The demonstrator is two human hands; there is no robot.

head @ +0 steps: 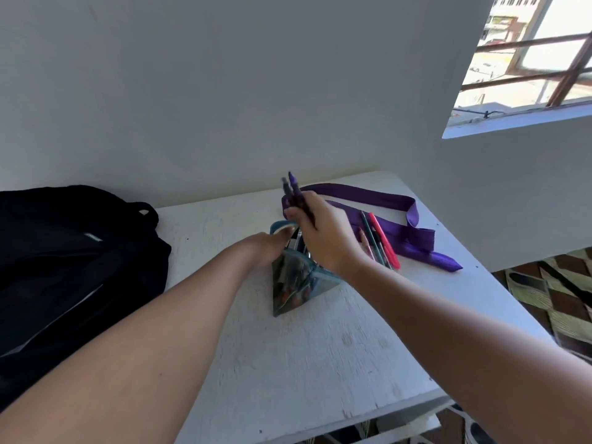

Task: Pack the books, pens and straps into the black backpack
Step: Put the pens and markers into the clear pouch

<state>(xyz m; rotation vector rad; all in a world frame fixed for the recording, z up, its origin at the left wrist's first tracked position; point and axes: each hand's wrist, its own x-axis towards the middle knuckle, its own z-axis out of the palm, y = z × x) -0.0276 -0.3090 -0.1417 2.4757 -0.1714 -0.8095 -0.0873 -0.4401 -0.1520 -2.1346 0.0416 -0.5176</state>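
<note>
Purple pens gripped by right hand above pouch.

Backpack left on table, pouch centre, straps and pens right

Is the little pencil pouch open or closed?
Open. The left hand holds the pouch mouth wide, pens show inside, and the right hand holds more pens above.

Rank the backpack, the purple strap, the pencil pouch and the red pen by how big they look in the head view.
1. black backpack, though nearer the camera
2. purple strap
3. pencil pouch
4. red pen
</note>
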